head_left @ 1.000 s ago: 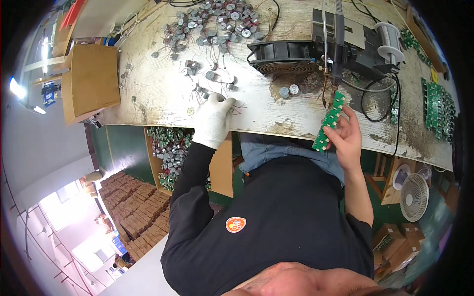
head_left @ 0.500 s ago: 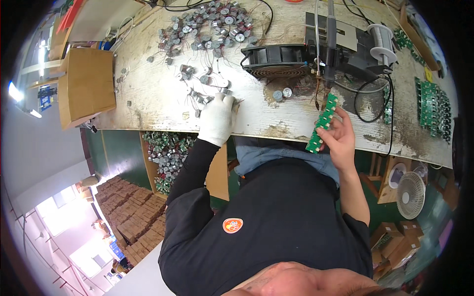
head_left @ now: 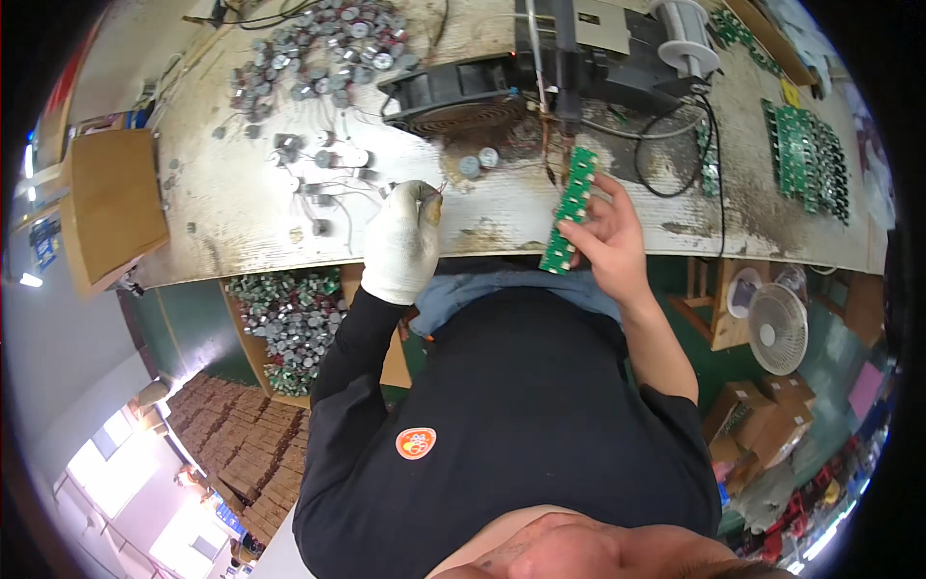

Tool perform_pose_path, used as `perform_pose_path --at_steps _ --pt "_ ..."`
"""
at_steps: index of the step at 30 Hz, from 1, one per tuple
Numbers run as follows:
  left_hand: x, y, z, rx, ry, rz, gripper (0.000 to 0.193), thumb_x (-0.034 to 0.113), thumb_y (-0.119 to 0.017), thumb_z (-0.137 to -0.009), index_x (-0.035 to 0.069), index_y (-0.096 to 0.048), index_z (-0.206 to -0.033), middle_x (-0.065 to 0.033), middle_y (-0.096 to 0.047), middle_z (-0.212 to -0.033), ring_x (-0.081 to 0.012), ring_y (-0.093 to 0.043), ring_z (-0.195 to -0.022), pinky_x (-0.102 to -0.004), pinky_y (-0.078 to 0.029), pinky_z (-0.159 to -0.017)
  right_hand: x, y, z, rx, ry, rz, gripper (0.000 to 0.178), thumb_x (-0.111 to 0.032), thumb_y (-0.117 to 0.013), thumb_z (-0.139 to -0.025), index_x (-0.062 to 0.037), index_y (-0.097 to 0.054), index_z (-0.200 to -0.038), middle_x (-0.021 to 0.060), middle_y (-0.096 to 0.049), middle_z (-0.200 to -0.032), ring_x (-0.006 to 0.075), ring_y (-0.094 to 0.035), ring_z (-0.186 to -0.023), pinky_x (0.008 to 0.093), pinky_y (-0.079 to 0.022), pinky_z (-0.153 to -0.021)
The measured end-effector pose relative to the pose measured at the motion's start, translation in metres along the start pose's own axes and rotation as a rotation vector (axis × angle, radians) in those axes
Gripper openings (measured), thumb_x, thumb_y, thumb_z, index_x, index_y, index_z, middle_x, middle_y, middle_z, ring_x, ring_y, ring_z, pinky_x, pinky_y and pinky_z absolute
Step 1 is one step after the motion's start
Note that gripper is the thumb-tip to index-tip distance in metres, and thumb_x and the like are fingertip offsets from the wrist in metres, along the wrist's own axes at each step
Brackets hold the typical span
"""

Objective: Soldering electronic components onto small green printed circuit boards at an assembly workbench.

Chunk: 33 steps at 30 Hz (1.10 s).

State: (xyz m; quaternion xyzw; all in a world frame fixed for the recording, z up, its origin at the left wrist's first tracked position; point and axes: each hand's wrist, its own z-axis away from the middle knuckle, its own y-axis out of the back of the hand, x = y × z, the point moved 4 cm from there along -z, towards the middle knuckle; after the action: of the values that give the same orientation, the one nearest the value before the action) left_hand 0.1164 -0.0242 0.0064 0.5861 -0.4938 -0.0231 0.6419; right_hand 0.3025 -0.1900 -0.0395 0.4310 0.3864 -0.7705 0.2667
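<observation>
So, fabric-gloved left hand (head_left: 400,246) pinches thin wires (head_left: 443,187); bare right hand (head_left: 612,241) grips flat green strip (head_left: 574,200)

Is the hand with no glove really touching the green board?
Touching: the head view shows the right hand gripping the board, its thumb lying over the board's face.

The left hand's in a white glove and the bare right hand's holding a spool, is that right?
Not quite: the head view shows the bare right hand holding a green circuit board strip. The left hand is in a white glove.
</observation>
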Motion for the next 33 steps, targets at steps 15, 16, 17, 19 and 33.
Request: perform_pose_path --at_steps 15,16,17,19,33 --pt "0.022 -0.045 0.010 -0.213 0.503 0.875 0.022 0.009 -0.063 -0.092 -0.007 -0.062 -0.107 -0.0076 -0.066 -0.090 -0.0106 -0.063 -0.079 -0.0238 -0.051 -0.073 -0.004 -0.001 0.007 -0.014 0.009 0.050 0.064 0.006 -0.063 -0.085 -0.0015 -0.028 -0.138 0.0137 -0.060 -0.104 0.0124 -0.063 -0.070 0.0213 -0.047 -0.051" --pt "0.023 -0.047 0.011 -0.216 0.503 0.884 0.022 0.009 -0.063 -0.092 -0.007 -0.062 -0.107 -0.0076 -0.066 -0.090 -0.0106 -0.063 -0.079 -0.0238 -0.051 -0.073 -0.004 -0.002 0.008 -0.018 0.007 0.062 0.064 0.006 -0.063 -0.085 -0.0023 -0.028 -0.138 0.0136 -0.060 -0.104 0.0125 -0.063 -0.070 0.0213 -0.048 -0.051" --pt "0.024 -0.051 0.012 -0.226 0.529 0.925 0.023 0.009 -0.063 -0.092 -0.007 -0.062 -0.107 -0.0077 -0.066 -0.090 -0.0106 -0.063 -0.080 -0.0237 -0.051 -0.073 -0.003 -0.002 0.008 -0.021 0.020 0.056 0.065 0.007 -0.062 -0.085 -0.0031 -0.028 -0.139 0.0136 -0.060 -0.104 0.0125 -0.063 -0.070 0.0213 -0.048 -0.051" --pt "0.029 -0.056 0.013 -0.241 0.560 0.976 0.023 0.010 -0.062 -0.092 -0.008 -0.062 -0.107 -0.0078 -0.066 -0.091 -0.0106 -0.063 -0.081 -0.0236 -0.051 -0.073 -0.004 -0.003 0.008 -0.026 0.015 0.054 0.065 0.005 -0.064 -0.085 -0.0027 -0.028 -0.139 0.0140 -0.060 -0.103 0.0127 -0.064 -0.070 0.0218 -0.048 -0.051" --pt "0.048 -0.071 0.009 -0.444 0.567 0.989 0.025 0.014 -0.060 -0.093 -0.007 -0.062 -0.106 -0.0074 -0.066 -0.085 -0.0092 -0.061 -0.076 -0.0234 -0.050 -0.067 -0.008 -0.005 0.009 -0.076 0.012 0.035 0.067 0.008 -0.063 -0.084 -0.0004 -0.027 -0.140 0.0167 -0.062 -0.103 0.0136 -0.065 -0.070 0.0226 -0.050 -0.053"
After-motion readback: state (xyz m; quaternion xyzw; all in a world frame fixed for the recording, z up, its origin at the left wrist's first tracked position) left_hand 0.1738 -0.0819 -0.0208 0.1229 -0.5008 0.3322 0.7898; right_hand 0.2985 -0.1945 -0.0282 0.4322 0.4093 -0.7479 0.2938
